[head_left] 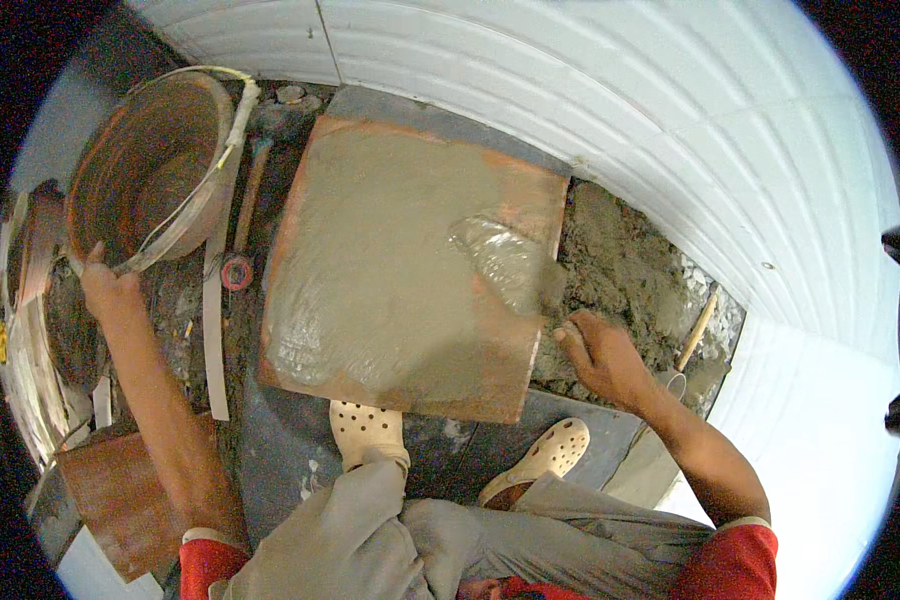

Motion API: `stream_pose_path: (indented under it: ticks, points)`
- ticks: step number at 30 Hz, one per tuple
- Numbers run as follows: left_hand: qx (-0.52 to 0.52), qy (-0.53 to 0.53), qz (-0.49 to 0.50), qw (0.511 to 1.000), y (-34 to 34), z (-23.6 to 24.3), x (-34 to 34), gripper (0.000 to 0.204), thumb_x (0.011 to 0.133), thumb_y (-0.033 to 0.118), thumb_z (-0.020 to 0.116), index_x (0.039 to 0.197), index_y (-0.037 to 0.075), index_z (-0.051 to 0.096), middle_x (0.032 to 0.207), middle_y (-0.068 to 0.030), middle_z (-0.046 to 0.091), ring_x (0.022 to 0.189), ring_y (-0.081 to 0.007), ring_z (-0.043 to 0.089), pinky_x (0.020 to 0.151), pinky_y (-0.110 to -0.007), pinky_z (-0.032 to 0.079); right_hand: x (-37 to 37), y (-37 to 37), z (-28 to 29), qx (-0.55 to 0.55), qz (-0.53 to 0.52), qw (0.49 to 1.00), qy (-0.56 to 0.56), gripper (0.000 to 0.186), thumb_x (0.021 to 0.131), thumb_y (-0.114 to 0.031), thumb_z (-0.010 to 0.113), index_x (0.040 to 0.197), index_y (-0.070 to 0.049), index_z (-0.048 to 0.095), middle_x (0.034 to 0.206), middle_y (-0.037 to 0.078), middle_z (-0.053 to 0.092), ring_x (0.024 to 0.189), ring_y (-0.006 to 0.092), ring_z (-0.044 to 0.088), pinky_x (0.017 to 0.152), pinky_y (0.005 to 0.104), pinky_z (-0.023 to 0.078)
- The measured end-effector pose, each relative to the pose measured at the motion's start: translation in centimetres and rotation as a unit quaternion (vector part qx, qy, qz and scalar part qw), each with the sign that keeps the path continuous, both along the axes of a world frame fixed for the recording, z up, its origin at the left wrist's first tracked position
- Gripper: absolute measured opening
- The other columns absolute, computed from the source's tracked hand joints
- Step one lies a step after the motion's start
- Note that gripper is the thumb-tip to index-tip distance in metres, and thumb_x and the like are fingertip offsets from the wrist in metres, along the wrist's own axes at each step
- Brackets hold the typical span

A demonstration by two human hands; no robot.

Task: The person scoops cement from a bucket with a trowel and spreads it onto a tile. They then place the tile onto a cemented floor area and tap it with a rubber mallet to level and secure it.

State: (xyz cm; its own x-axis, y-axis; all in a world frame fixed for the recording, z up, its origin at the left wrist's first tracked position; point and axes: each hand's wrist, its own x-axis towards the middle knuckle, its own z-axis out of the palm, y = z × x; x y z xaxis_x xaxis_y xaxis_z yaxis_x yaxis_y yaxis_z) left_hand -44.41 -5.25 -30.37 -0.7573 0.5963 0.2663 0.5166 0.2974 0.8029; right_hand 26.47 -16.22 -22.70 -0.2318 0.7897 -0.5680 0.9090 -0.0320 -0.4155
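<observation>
Likely at the step of spreading mortar (390,230): right hand (602,355) clenched round a trowel (513,264) over the coated tile (505,385) ahead of the shoes (370,430), left hand (108,287) gripping the bucket (110,165) by its rim; next move probably calls for covering the bare right edge.

The left arm (160,400) stretches forward, almost straight, toward the left edge of the floor (435,437), and the left hand (111,290) has its fingers curled in a hooked grip. The right arm (705,450) bends at the elbow, its forearm angled forward and inward; the right hand (608,360) is closed, fingers folded into its grip. The hands are well apart, the left farther forward. Both legs (340,530) are bent; the right foot (538,460) turns outward, and the left foot (370,435) points forward.
</observation>
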Motion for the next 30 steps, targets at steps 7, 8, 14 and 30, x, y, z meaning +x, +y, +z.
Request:
stream_pose_path:
  ticks: [7, 8, 14, 30]
  points:
    - [0.183, -0.474, 0.060, 0.859, -0.2, 3.2, 4.7, 0.042, 0.100, 0.023, 0.058, 0.140, 0.008, 0.057, 0.147, -0.0158, 0.054, 0.132, -0.0344, 0.053, 0.108, -0.057, 0.045, 0.8, 1.8, -2.9, 0.069, -0.017, 0.997, -0.027, 0.039, 0.105, -0.036, 0.048, 0.097, 0.002, 0.055, 0.075, 0.032, 0.062, 0.077, 0.0559, 0.060, 0.070, 0.0599, 0.048]
    - [0.184, -0.476, 0.063, 0.858, 0.0, 3.7, 5.6, 0.043, 0.100, 0.024, 0.058, 0.140, 0.008, 0.057, 0.147, -0.0158, 0.053, 0.132, -0.0345, 0.053, 0.108, -0.057, 0.045, 1.3, 2.3, -3.3, 0.088, -0.038, 0.995, -0.025, 0.041, 0.106, -0.036, 0.048, 0.094, 0.002, 0.055, 0.070, 0.031, 0.060, 0.074, 0.0569, 0.057, 0.068, 0.0596, 0.047]
    - [0.181, -0.480, 0.058, 0.857, 0.4, 4.5, 8.1, 0.045, 0.101, 0.027, 0.058, 0.142, 0.008, 0.055, 0.148, -0.0159, 0.053, 0.133, -0.0353, 0.052, 0.109, -0.058, 0.043, 2.8, 3.8, -3.4, -0.017, -0.189, 0.981, 0.033, 0.049, 0.107, -0.043, 0.042, 0.094, 0.001, 0.058, 0.062, 0.015, 0.060, 0.051, 0.0316, 0.061, 0.051, 0.0462, 0.048]
    - [0.138, -0.474, 0.094, 0.865, -3.3, 5.3, 11.1, 0.052, 0.102, 0.035, 0.059, 0.146, 0.008, 0.051, 0.149, -0.0163, 0.052, 0.135, -0.0373, 0.049, 0.113, -0.060, 0.039, 1.1, 3.8, -1.2, -0.192, -0.265, 0.932, 0.159, 0.049, 0.105, -0.048, 0.043, 0.093, -0.003, 0.057, 0.070, 0.005, 0.056, 0.050, 0.0167, 0.056, 0.041, 0.0339, 0.046]
